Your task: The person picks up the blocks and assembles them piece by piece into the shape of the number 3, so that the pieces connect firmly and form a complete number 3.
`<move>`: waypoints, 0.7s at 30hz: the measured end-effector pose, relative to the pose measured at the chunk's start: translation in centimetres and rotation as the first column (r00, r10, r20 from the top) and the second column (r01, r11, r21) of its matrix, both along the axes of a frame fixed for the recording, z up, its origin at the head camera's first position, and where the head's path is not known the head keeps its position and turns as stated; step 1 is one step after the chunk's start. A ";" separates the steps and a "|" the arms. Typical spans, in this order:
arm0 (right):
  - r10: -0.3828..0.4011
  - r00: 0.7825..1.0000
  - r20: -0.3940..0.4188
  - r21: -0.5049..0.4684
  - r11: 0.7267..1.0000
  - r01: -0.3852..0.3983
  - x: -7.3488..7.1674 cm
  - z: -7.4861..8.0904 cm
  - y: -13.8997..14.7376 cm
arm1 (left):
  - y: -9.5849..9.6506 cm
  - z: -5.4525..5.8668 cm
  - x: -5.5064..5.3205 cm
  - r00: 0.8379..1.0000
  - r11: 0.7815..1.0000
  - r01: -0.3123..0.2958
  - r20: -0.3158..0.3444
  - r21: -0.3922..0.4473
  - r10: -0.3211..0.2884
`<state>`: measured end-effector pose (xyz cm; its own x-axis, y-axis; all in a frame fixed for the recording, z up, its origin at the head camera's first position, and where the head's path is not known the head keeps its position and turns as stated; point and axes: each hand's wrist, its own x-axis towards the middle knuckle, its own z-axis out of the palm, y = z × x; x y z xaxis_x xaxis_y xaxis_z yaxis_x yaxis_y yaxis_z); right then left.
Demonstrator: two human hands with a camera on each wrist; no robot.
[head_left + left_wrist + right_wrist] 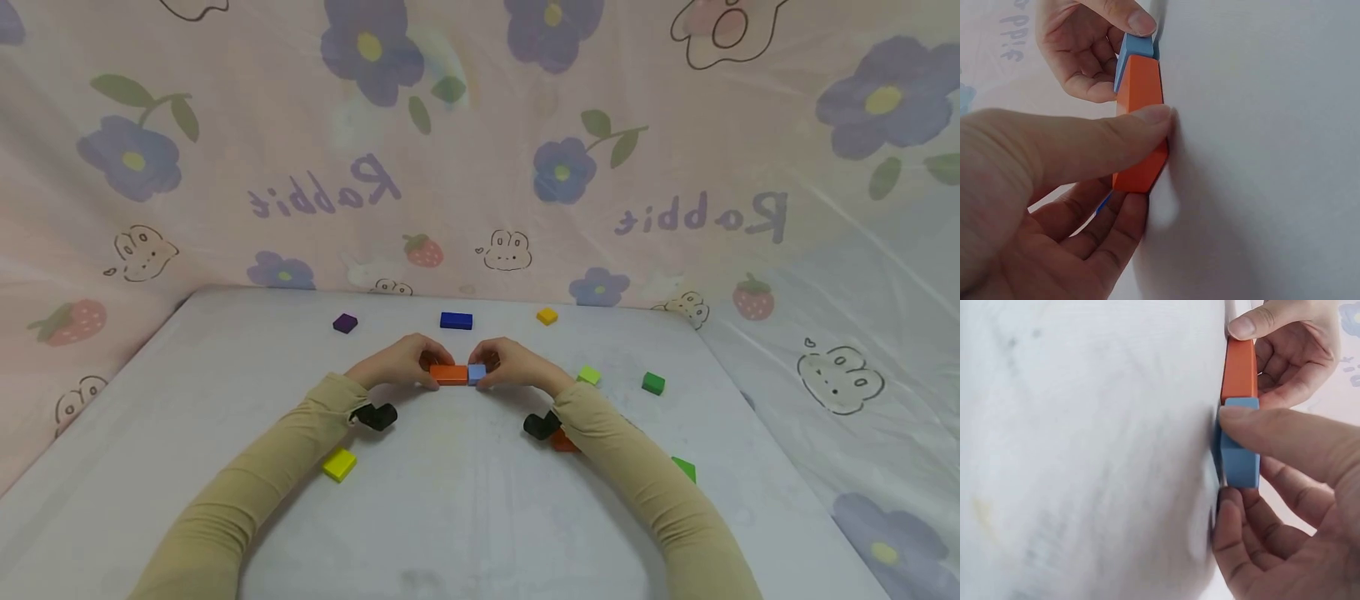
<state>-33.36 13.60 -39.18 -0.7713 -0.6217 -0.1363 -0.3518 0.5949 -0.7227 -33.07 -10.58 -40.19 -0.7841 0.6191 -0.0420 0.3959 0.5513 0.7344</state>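
Left hand point(401, 363) pinches the orange block point(448, 374) thumb-over-fingers by its long faces; right hand point(517, 364) pinches the light blue block point(477, 373) the same way, butted end-to-end against the orange, both on the worktop point(465, 500). They look rigid, light and smooth-faced, probably a bit slippery, so grip opposite flat sides. Something blue behind the orange block in the left wrist view, can't identify. Dark blue block point(456, 320) lies beyond the orange one, well apart.
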 end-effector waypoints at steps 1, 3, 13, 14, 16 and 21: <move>0.000 1.000 0.000 0.001 1.000 0.000 0.0 -0.1 0.0 | 0.0 0.0 0.0 1.000 1.000 0.001 -0.001 0.000 -0.001; -0.002 1.000 -0.004 0.006 1.000 0.002 0.0 -0.1 -0.1 | 0.1 -0.1 -0.1 1.000 1.000 0.005 -0.005 0.003 -0.005; 0.001 1.000 -0.017 0.001 1.000 -0.001 0.1 -0.1 -0.2 | 0.1 0.1 -0.1 1.000 1.000 0.010 0.005 0.016 -0.010; -0.003 1.000 -0.016 0.002 1.000 0.003 0.1 -0.1 -0.3 | 0.2 0.0 -0.1 1.000 1.000 0.006 0.007 0.015 -0.006; -0.010 1.000 -0.022 0.011 1.000 0.011 0.2 -0.1 -0.3 | 0.2 0.0 -0.1 1.000 1.000 -0.003 0.010 0.010 0.003; -0.024 0.999 -0.025 0.025 0.999 0.024 0.3 -0.2 -0.3 | 0.1 -0.2 -0.1 1.000 1.000 -0.020 0.012 0.007 0.020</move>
<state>-33.01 13.27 -39.35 -0.7893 -0.5995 -0.1327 -0.3548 0.6216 -0.6984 -33.13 -10.44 -40.35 -0.7959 0.6036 -0.0470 0.3759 0.5535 0.7432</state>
